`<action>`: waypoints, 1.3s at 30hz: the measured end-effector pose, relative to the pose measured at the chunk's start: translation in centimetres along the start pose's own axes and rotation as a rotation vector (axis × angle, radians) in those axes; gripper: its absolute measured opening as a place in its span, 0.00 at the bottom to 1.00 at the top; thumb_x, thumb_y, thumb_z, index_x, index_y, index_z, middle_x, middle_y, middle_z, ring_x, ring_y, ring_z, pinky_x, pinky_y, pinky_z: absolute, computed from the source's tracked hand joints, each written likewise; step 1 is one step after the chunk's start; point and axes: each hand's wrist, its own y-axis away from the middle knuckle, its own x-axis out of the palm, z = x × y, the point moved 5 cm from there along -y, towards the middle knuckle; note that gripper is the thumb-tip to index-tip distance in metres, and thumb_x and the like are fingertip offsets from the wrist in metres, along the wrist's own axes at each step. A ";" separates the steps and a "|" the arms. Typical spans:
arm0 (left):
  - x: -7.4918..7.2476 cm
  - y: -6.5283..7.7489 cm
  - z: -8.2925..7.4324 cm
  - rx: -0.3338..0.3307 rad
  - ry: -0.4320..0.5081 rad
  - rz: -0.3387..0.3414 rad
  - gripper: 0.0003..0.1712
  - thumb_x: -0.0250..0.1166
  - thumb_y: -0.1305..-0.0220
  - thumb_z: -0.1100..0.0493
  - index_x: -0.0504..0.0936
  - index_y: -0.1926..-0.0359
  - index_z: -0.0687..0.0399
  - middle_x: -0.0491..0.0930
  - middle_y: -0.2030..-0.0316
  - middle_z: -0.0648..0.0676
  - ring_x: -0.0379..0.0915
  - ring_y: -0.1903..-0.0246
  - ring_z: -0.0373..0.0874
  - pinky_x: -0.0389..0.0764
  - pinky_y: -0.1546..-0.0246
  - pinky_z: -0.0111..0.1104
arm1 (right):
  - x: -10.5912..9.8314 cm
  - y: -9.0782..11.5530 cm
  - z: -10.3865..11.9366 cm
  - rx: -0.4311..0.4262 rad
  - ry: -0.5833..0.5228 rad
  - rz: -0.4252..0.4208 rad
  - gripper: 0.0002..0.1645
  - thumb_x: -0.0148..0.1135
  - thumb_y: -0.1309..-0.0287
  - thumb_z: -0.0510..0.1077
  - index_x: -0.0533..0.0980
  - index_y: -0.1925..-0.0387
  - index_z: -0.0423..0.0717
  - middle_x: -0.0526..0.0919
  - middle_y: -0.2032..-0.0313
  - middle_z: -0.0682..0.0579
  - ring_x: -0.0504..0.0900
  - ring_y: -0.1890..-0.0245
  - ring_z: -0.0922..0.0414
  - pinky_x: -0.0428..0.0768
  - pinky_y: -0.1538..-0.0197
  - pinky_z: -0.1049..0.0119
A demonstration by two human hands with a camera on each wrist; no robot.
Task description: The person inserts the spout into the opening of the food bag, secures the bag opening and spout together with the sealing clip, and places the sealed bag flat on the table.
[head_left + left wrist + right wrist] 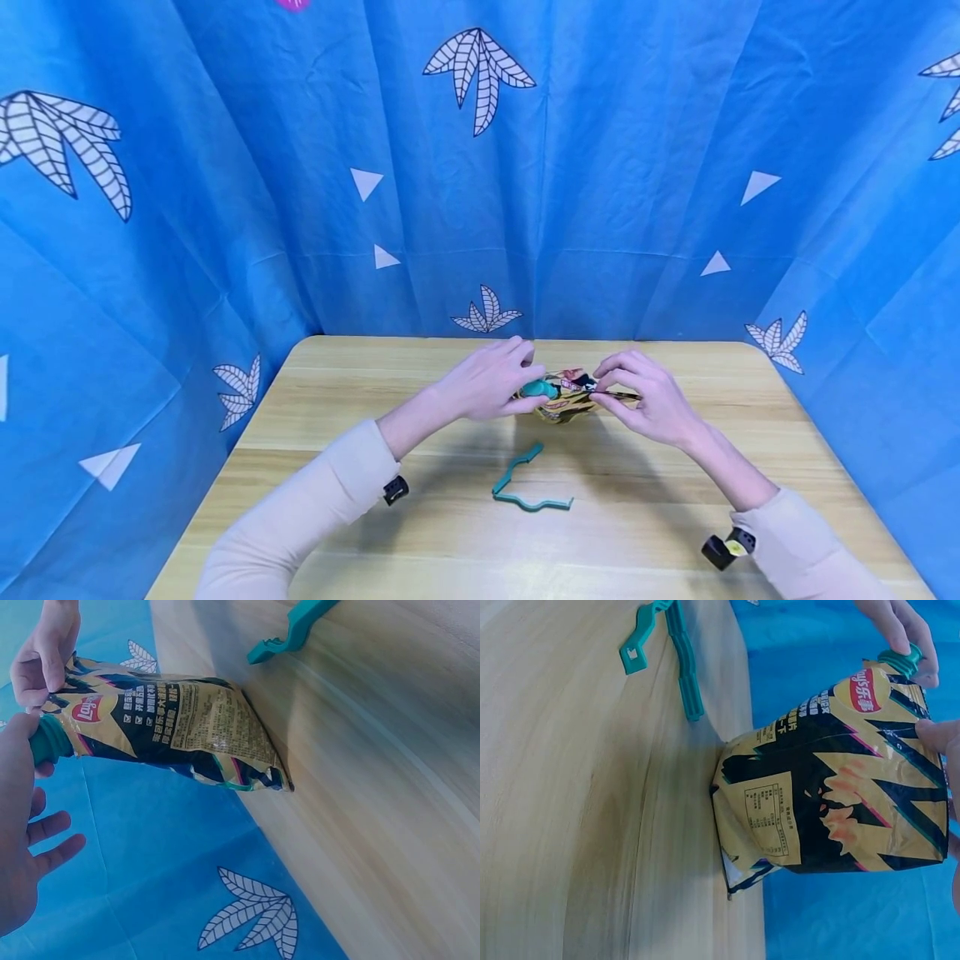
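Observation:
A gold-and-black Lay's chip bag (172, 727) stands with its bottom on the table, its printed panels facing the wrist cameras. At one upper corner sits a green ribbed spout cap (901, 661). My left hand (491, 383) pinches this cap between thumb and forefinger, while its other fingers spread loosely in the left wrist view. Opposite it, my right hand (648, 396) pinches the top edge of the bag between thumb and fingers. Nearer to me lies a green hinged bag clip (536, 505), its two arms spread apart, untouched by either hand.
The wooden table (330, 383) has rounded far corners. Blue curtains (637, 167) with white leaf and triangle prints hang behind it and along both sides. A black wrist camera (396, 490) is on the left sleeve, another camera (720, 552) on the right.

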 end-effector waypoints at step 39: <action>0.4 -0.6 0.6 -0.050 0.027 0.042 0.19 0.55 0.21 0.36 0.79 0.58 0.43 0.71 0.64 0.47 0.63 0.64 0.41 0.63 0.66 0.29 | -0.1 0.3 -0.4 -0.009 -0.067 -0.012 0.13 0.77 0.51 0.33 0.85 0.67 0.53 0.87 0.59 0.48 0.82 0.53 0.53 0.73 0.39 0.79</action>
